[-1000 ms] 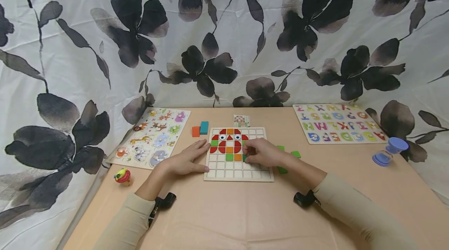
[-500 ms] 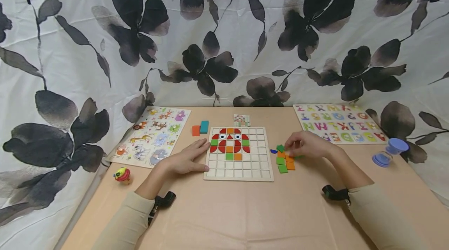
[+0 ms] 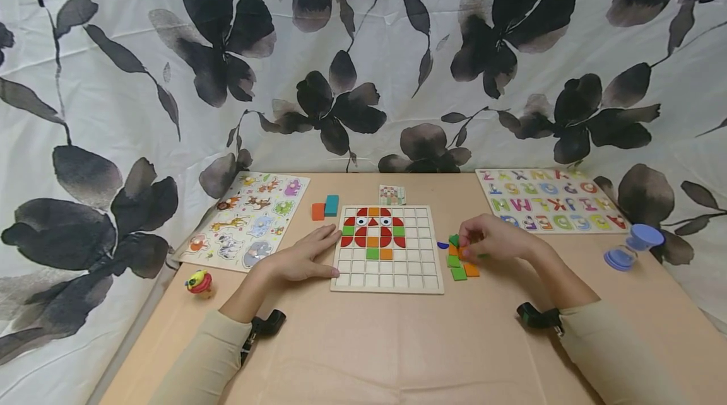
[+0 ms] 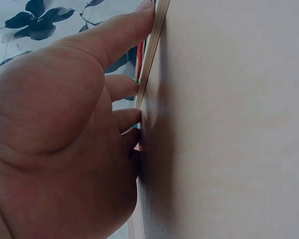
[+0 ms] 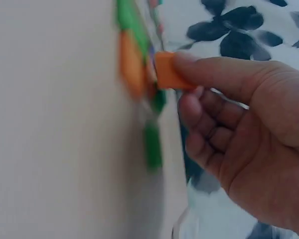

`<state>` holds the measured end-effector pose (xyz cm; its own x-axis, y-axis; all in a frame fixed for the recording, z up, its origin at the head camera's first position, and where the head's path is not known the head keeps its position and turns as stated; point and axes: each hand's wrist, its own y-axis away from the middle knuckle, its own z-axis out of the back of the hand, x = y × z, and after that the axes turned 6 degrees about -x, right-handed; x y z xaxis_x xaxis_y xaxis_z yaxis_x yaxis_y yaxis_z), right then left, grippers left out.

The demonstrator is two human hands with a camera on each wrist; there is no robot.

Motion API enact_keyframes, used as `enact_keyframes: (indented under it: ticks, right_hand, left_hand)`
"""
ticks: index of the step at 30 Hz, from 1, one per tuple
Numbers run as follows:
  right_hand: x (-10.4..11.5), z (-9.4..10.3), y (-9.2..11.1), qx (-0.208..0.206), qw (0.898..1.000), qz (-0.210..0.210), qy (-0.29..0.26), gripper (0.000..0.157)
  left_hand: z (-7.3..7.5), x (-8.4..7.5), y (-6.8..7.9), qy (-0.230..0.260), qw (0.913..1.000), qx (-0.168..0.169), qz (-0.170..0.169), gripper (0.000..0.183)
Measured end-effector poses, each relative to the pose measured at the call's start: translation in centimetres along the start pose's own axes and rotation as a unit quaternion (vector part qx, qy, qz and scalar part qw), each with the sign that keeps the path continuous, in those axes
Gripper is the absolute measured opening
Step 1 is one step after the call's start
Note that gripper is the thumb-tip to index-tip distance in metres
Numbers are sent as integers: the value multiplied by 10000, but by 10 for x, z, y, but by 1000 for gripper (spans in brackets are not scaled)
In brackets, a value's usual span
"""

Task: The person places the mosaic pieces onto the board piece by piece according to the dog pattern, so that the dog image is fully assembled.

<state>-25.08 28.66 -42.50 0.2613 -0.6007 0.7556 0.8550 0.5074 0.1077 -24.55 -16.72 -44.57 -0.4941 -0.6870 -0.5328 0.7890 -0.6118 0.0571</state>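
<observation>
A white grid board lies mid-table, with red, green and orange tiles and two eye tiles set in its upper left cells. My left hand rests at the board's left edge, fingers extended, the thumb touching the edge in the left wrist view. To the right of the board, my right hand is above a small pile of green and orange tiles. In the right wrist view it pinches an orange square tile between thumb and fingers. Part of the pile is hidden behind this hand.
A small picture card lies behind the board. Orange and blue blocks sit at its upper left. An animal board stands left, a letter board right. A toy and a blue hourglass-shaped object flank the table.
My right hand has moved right from the board to the tile pile. The dark green piece at its fingertips on the board is gone from that cell. My left hand has stayed put.
</observation>
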Motion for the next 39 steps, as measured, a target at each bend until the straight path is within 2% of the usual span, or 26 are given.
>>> enact_keyframes:
  ticks: [3, 7, 13, 21, 23, 26, 32, 35, 39]
  right_hand:
    - [18, -10, -14, -226, 9983, 307, -446, 14]
    - [44, -36, -40, -301, 9950, 767, -571, 11]
    - [65, -68, -62, -209, 9950, 936, 289, 8]
    - [67, -79, -66, -567, 9882, 851, 1143, 9]
    - [66, -78, -64, -581, 9850, 974, 1304, 12]
    - [63, -68, -58, -657, 9844, 1064, 1242, 17]
    - [39, -23, -34, -1022, 9870, 758, 982, 21]
    - [25, -7, -24, -821, 9900, 534, 1015, 23]
    - [10, 0, -17, -463, 9932, 310, 1018, 24]
  left_hand:
    - [0, 0, 0, 20, 10000, 4, 5, 92]
    - [0, -1, 0, 33, 10000, 31, 55, 92]
    - [0, -2, 0, 52, 10000, 23, 9, 91]
    - [0, -1, 0, 20, 10000, 4, 63, 91]
    - [0, -1, 0, -2, 9999, 31, 96, 92]
    - [0, -1, -1, 6, 9999, 64, 82, 92]
    - [2, -3, -1, 18, 10000, 16, 28, 91]
    - [2, -3, 0, 52, 10000, 22, 60, 91]
    - [1, -2, 0, 50, 9999, 64, 144, 91]
